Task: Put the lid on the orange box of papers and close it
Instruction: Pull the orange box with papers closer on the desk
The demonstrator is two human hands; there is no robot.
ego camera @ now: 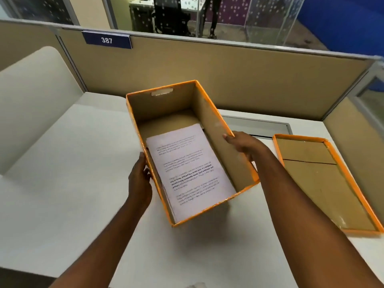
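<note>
An open orange box (209, 113) with brown cardboard inside stands in the middle of the white desk. A stack of printed papers (189, 169) lies in its bottom, toward the near end. My left hand (140, 179) presses against the box's left wall from outside. My right hand (244, 145) grips the rim of the right wall, thumb over the edge. The orange lid (324, 181) lies upside down on the desk to the right of the box, apart from it, brown inner face up.
Tan cubicle partitions (239, 75) close off the back and right of the desk (72, 173). A blue label reading 387 (106, 40) hangs on the back wall. A grey cable slot (255, 125) runs behind the box. A cream chair back (35, 96) stands at left.
</note>
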